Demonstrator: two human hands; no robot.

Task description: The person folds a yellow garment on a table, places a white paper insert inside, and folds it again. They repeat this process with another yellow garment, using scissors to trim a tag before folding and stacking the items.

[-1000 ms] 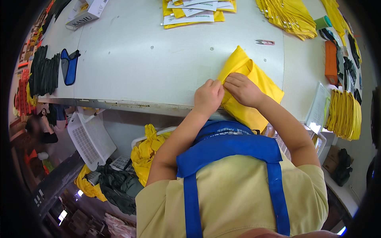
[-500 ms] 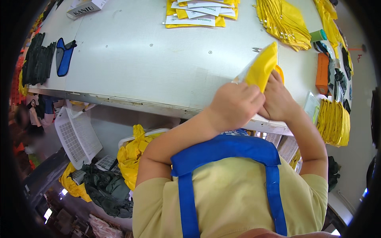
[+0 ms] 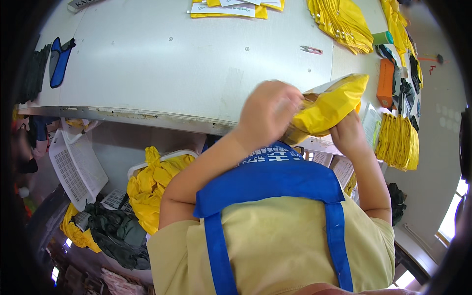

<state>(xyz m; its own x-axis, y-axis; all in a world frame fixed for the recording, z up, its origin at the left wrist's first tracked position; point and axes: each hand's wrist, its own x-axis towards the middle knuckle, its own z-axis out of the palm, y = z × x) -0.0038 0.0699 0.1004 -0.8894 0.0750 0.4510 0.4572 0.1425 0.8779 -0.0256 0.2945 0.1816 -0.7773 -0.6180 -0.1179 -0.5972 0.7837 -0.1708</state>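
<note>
A yellow packet of folded, shiny fabric, with clear plastic along its left side, is held over the table's near edge. My right hand grips it from its lower right side, with the fingertips hidden behind it. At the packet's left end is my left hand, its fingers bent and smeared by motion. Whether that hand pinches the plastic cannot be told. Beyond the packet, small thread snips lie on the white table.
Yellow packets with white cards and a yellow fabric stack lie at the back. On the right are an orange box and folded yellow pieces. Below left, yellow cloth fills a white basket near dark cloth.
The packet has tipped from upright to lying slanted and has come nearer me. My left hand has moved left off its middle; my right hand has shifted beneath its right side. The view has shifted.
</note>
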